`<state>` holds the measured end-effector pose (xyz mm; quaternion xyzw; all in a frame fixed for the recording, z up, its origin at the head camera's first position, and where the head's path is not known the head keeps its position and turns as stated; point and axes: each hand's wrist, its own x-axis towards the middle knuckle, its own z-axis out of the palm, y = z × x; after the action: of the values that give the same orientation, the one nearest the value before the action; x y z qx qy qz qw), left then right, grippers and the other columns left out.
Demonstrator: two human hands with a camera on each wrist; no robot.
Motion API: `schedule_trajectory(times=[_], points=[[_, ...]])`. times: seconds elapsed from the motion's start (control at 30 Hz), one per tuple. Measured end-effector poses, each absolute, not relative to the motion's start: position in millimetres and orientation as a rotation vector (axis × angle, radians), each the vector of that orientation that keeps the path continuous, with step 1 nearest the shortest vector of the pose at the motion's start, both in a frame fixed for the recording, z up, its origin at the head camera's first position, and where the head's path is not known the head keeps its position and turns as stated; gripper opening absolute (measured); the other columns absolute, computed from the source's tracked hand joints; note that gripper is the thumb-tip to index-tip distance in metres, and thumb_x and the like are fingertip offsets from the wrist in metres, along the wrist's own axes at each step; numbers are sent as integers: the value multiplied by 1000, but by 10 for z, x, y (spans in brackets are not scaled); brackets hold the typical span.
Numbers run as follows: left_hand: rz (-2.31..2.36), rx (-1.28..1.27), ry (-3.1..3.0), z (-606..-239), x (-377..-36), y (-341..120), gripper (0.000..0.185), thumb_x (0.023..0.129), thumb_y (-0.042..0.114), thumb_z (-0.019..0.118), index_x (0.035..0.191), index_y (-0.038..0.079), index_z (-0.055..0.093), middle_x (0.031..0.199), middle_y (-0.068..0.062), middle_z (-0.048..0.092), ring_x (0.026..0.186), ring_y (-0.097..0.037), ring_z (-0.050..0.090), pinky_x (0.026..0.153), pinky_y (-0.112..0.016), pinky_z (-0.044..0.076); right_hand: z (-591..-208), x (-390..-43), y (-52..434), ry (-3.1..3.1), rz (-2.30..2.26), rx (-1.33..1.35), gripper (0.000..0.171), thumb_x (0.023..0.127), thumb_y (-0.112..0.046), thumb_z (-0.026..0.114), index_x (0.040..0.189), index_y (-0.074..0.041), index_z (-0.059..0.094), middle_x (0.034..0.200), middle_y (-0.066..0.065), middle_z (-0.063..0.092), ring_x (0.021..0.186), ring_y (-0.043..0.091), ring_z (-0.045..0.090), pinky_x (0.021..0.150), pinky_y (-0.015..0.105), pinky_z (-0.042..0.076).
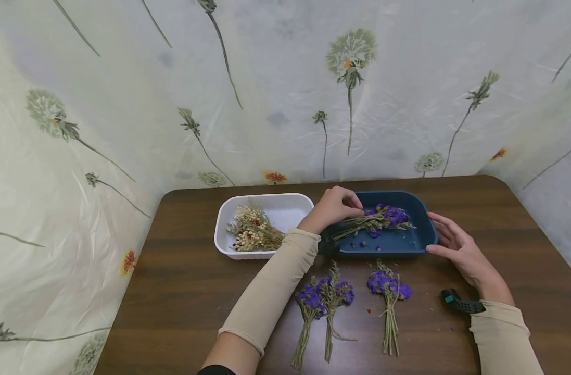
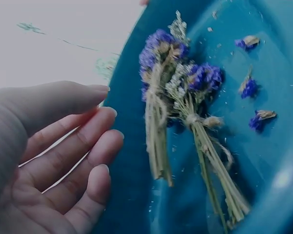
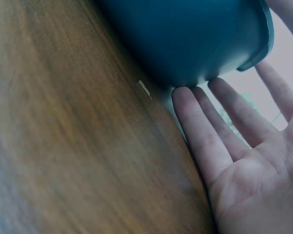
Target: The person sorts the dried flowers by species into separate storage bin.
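The left hand [image 1: 334, 207] reaches over the blue tray [image 1: 423, 216], its fingers [image 2: 95, 146] loosely straight and a little spread, holding nothing; the purple bunches [image 1: 376, 220] lie just beside the fingertips inside the tray, two tied bundles by the left wrist view, with four loose purple blooms [image 2: 256, 119] scattered on the tray floor near them. The right hand [image 1: 458, 247] lies flat and open against the tray's right end, fingers [image 3: 205, 126] straight, side by side, tips touching its outer wall. Nearer the person, three more purple bunches [image 1: 332, 297] lie on the tabletop [image 1: 182, 291], stems toward the person. Left of the blue tray stands one white tray [image 1: 285, 208] with a cream bunch [image 1: 252, 229] inside. A black wristband [image 1: 460, 303] shows at the right wrist.
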<state>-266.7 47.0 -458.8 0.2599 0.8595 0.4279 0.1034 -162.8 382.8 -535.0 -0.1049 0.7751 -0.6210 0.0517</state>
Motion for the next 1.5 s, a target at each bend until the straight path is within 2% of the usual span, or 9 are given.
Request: schedule_trajectory(times=[0.03, 0.07, 0.17, 0.53, 0.7, 0.9, 1.13, 1.27, 1.5], points=[[1279, 772, 2527, -4573, -2648, 443, 6, 92, 18, 79, 94, 12, 80, 91, -1, 79, 78, -5, 68, 85, -22, 53, -5350, -1627, 3828, 2361, -1884, -319, 75, 99, 6, 61, 164, -14, 28, 156, -12, 39, 128, -14, 46, 94, 5, 46], [1300, 778, 2516, -4559, -2630, 416, 7, 92, 17, 79, 94, 11, 80, 91, -1, 79, 77, -5, 68, 77, -21, 54, -5350, -1626, 3827, 2363, -1881, -318, 75, 99, 6, 61, 164, -14, 28, 156, -12, 39, 128, -14, 45, 94, 5, 46], [1366, 786, 2483, -4507, -2576, 337, 6, 93, 17, 79, 95, 11, 79, 92, -1, 78, 78, -6, 68, 72, -16, 52, -5350, -1626, 3826, 2363, -1882, -318, 75, 99, 6, 61, 164, -14, 28, 156, -11, 39, 128, -14, 46, 94, 5, 46], [1425, 870, 2474, -4312, -2370, 104, 4, 93, 19, 79, 96, 16, 78, 91, 3, 76, 82, -6, 68, 75, -17, 53, -5364, -1637, 3839, 2364, -1891, -327, 75, 99, 7, 60, 164, -14, 28, 151, -16, 41, 128, -14, 48, 93, 6, 48], [1435, 908, 2452, -4214, -2212, 42, 8, 94, 20, 77, 100, 14, 78, 96, 3, 75, 85, -5, 68, 79, -17, 55, -5368, -1631, 3844, 2373, -1895, -321, 75, 99, 7, 61, 164, -14, 29, 152, -15, 41, 127, -14, 48, 92, 6, 48], [1444, 911, 2444, -4141, -1953, -93, 11, 95, 20, 77, 102, 13, 77, 99, 3, 75, 86, -1, 65, 74, -19, 54, -5374, -1639, 3829, 2380, -1882, -323, 75, 99, 6, 61, 163, -14, 29, 154, -13, 40, 127, -14, 47, 93, 6, 48], [1481, 878, 2446, -4206, -1658, -309, 14, 93, 19, 78, 105, 10, 76, 96, -1, 77, 84, -8, 67, 71, -21, 51, -5378, -1653, 3825, 2407, -1823, -297, 76, 100, 4, 61, 164, -17, 28, 159, -6, 37, 126, -14, 44, 92, 5, 46], [1463, 826, 2499, -4278, -1503, -411, 15, 93, 17, 79, 106, 12, 75, 97, -1, 77, 83, -4, 67, 73, -20, 52, -5368, -1651, 3826, 2403, -1825, -290, 75, 100, 3, 61, 164, -17, 28, 158, -6, 38, 126, -13, 46, 92, 6, 48], [1431, 752, 2502, -4434, -1233, -589, 17, 92, 16, 79, 107, 10, 75, 99, -3, 78, 84, -8, 68, 73, -22, 55, -5349, -1630, 3826, 2398, -1825, -290, 75, 100, 3, 61, 164, -17, 27, 159, -5, 37, 126, -14, 45, 92, 5, 47]])
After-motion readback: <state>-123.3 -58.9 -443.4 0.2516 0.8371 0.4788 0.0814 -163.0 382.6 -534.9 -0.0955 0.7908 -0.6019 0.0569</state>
